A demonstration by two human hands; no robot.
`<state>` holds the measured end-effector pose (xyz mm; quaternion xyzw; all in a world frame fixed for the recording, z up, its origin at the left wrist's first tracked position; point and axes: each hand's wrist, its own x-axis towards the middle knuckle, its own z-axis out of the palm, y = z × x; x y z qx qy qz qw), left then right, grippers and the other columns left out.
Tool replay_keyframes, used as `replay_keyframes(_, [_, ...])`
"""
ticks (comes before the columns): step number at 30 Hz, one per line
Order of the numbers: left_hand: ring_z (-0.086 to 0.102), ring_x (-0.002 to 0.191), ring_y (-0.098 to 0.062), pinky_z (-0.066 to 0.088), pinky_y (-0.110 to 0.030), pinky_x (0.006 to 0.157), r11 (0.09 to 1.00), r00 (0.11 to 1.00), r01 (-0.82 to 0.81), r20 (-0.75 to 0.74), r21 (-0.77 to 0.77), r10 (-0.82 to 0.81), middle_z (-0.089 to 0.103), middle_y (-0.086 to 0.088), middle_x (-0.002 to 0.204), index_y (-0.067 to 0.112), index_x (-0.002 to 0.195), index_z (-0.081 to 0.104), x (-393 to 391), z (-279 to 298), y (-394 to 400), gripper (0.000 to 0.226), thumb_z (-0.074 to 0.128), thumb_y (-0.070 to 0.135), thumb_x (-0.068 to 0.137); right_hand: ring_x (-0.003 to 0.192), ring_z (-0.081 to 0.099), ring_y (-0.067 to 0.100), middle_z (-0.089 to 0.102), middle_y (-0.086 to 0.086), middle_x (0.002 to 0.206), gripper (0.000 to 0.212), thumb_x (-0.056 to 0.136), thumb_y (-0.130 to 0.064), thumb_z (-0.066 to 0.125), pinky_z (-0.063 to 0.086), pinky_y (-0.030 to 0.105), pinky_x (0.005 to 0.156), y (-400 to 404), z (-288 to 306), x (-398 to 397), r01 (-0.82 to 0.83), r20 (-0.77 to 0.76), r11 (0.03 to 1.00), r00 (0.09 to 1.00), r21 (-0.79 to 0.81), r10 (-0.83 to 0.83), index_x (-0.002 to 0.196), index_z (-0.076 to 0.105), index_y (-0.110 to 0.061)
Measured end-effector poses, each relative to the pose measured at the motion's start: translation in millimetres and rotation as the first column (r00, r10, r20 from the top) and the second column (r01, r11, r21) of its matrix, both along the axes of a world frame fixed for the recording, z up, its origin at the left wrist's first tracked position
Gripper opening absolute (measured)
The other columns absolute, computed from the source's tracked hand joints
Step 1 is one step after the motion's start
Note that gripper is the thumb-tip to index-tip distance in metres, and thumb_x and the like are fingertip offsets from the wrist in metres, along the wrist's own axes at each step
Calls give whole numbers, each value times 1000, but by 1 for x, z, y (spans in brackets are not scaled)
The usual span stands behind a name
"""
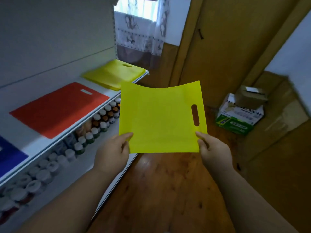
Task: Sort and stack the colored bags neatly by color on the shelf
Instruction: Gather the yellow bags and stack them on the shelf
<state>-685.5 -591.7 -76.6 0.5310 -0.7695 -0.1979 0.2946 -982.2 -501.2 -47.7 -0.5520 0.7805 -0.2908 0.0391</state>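
Two bare forearms reach into frame from the lower edge, with no sleeves, watch, rings or gloves to be seen. The left hand (112, 153) and right hand (213, 150) are uncovered, fingernails short and unpainted where visible; no bracelet or band shows at either wrist.

The yellow bag (158, 118) held in the middle looks like thin, matt, smooth sheet material, soft enough to bow along its far edge. The yellow stack (114, 74), the red bag (58, 108) and the blue bag (10, 155) on the left share that flat, unshiny finish. The shelf (70, 132) beneath them looks like smooth white-painted metal. The bottles (94, 130) on the lower level have matt pale caps. The floor (159, 190) is glossy reddish wood, catching light. The boxes (240, 115) at the far right are printed and plain brown cardboard. The far curtain (139, 27) is thin patterned cloth.
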Motion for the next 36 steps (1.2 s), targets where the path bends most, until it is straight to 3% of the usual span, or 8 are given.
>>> replay_keyframes(6, [59, 88, -25, 44, -31, 66, 999, 999, -31, 12, 18, 31, 65, -7, 112, 24, 133, 60, -96, -20, -84, 37, 52, 15, 99, 114, 63, 23, 67, 4, 124, 33, 96, -18, 59, 51, 33, 87, -87, -23, -96, -24, 0, 1000, 1000, 19, 24, 128, 64, -23])
replay_keyframes(10, [52, 75, -19, 39, -29, 59, 987, 990, -139, 13, 75, 139, 63, -5, 116, 26, 136, 58, -140, -15, -132, 37, 48, 18, 101, 83, 62, 13, 70, 5, 118, 32, 96, -20, 60, 44, 19, 63, -171, -21, -148, -110, 35, 993, 993, 51, 108, 127, 66, -26])
replay_keyframes(13, [53, 78, -18, 37, -29, 63, 969, 971, -237, -19, 63, 239, 63, -7, 122, 23, 134, 60, -150, -5, -167, 37, 48, 16, 100, 101, 67, 20, 69, 5, 121, 32, 95, -17, 61, 46, 23, 74, -241, -17, -161, -207, 44, 977, 978, 42, 205, 126, 66, -24])
replay_keyframes(18, [62, 89, -21, 47, -33, 68, 907, 912, -411, 45, 95, 409, 63, -3, 128, 28, 133, 61, -127, -4, -224, 36, 49, 18, 99, 116, 61, 25, 67, 6, 124, 33, 95, -17, 60, 47, 30, 90, -356, -18, -135, -360, 92, 932, 930, 36, 355, 126, 66, -22])
replay_keyframes(23, [58, 101, -31, 45, -38, 77, 833, 833, -546, 163, 86, 529, 61, -10, 119, 25, 130, 61, -95, -4, -291, 39, 52, 11, 94, 119, 59, 28, 64, 5, 129, 36, 97, -22, 57, 47, 36, 90, -467, -20, -93, -490, 39, 870, 872, 55, 489, 134, 59, -23])
replay_keyframes(27, [63, 93, -29, 48, -36, 77, 752, 744, -654, 250, 82, 620, 59, -8, 122, 25, 128, 61, -84, 8, -328, 37, 54, 17, 94, 121, 55, 26, 61, 3, 133, 38, 98, -24, 56, 45, 36, 92, -533, -11, -69, -552, 9, 829, 833, 87, 554, 136, 56, -23])
replay_keyframes(31, [65, 89, -26, 50, -35, 80, 669, 666, -736, 297, 107, 685, 59, -6, 126, 25, 128, 62, -79, 11, -359, 35, 55, 24, 94, 109, 58, 28, 60, 4, 122, 41, 95, -32, 59, 46, 36, 81, -592, -12, -57, -592, -52, 792, 795, 147, 604, 134, 57, -21])
replay_keyframes(36, [62, 103, -27, 49, -33, 85, 564, 558, -820, 346, 95, 754, 61, -6, 122, 24, 125, 65, -92, -6, -387, 34, 58, 27, 92, 100, 59, 26, 60, 3, 115, 39, 96, -38, 57, 47, 35, 75, -656, -22, -49, -651, -136, 723, 714, 233, 687, 131, 60, -21])
